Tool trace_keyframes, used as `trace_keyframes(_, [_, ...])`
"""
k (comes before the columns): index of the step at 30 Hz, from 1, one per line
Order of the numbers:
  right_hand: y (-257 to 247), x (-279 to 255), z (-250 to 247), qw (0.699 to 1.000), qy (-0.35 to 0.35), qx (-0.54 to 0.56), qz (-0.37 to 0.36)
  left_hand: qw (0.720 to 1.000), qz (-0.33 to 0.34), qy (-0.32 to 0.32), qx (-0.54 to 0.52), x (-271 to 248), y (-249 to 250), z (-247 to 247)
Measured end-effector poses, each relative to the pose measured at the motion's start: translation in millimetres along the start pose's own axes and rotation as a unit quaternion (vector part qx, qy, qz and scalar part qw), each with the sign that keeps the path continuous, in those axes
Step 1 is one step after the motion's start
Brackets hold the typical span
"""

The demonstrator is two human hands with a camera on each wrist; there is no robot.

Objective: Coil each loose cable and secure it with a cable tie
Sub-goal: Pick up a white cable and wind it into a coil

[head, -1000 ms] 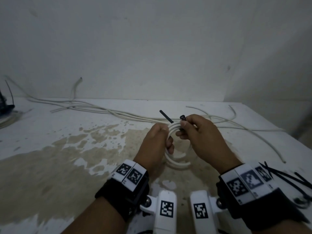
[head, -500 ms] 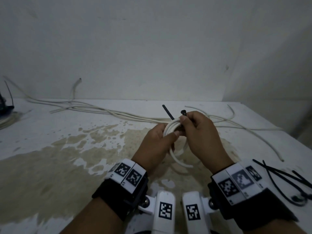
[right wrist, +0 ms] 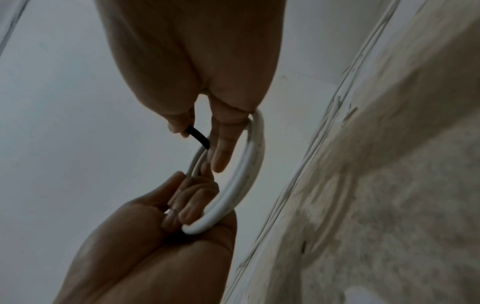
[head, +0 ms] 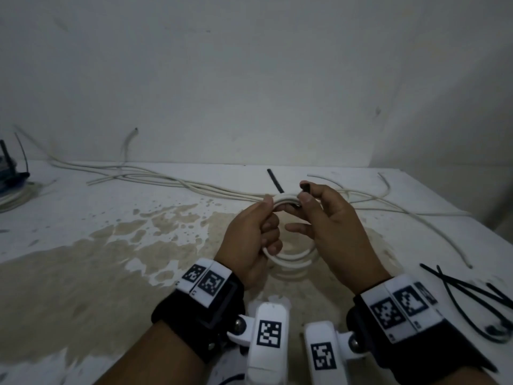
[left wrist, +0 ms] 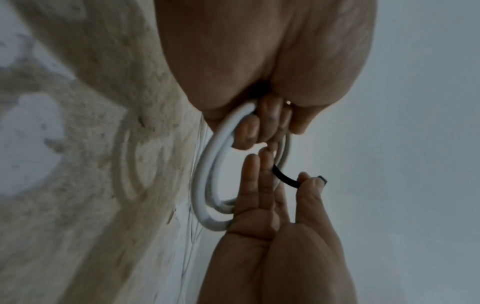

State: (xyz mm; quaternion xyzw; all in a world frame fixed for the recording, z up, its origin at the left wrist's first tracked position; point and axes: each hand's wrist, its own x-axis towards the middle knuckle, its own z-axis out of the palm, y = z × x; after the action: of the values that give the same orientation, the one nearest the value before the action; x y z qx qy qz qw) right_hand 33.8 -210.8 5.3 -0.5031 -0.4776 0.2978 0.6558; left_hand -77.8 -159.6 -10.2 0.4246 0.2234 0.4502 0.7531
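A white cable coil (head: 294,261) (left wrist: 207,185) (right wrist: 249,170) hangs above the stained table, held between both hands. My left hand (head: 256,232) grips the coil's left side with curled fingers (left wrist: 249,131). My right hand (head: 324,218) pinches a black cable tie (left wrist: 285,178) (right wrist: 198,136) between thumb and forefinger at the coil's top. The tie wraps round the strands, and its free tail (head: 275,180) sticks up and to the back. The other right fingers are stretched out through the coil.
Several loose white cables (head: 172,180) run along the back of the table (head: 83,223) and off to the right (head: 433,223). Spare black cable ties (head: 472,295) lie at the right front. A dark object with coiled cable (head: 11,179) sits at the far left.
The coil has been lifted and turned a little. My left hand shifted its hold along the coil. My right thumb and forefinger stay pinched on the tie's head.
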Motion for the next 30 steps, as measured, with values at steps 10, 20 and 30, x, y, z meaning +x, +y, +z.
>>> trace_keyframes(10, [-1.4, -5.2, 9.7, 0.986, -0.042, -0.15, -0.063, 0.997, -0.025, 0.067, 0.029, 2.9, 4.2, -3.0])
trace_keyframes(20, [-3.3, 3.7, 17.5, 0.988, -0.09, -0.124, 0.011, 0.941, 0.094, 0.128, 0.299, 7.8, 3.1, -12.3])
trace_keyframes(30, [2.4, 13.8, 16.7, 0.983, -0.001, -0.168, -0.072, 0.881, 0.166, 0.137, 0.421, 12.3, -0.9, -21.1])
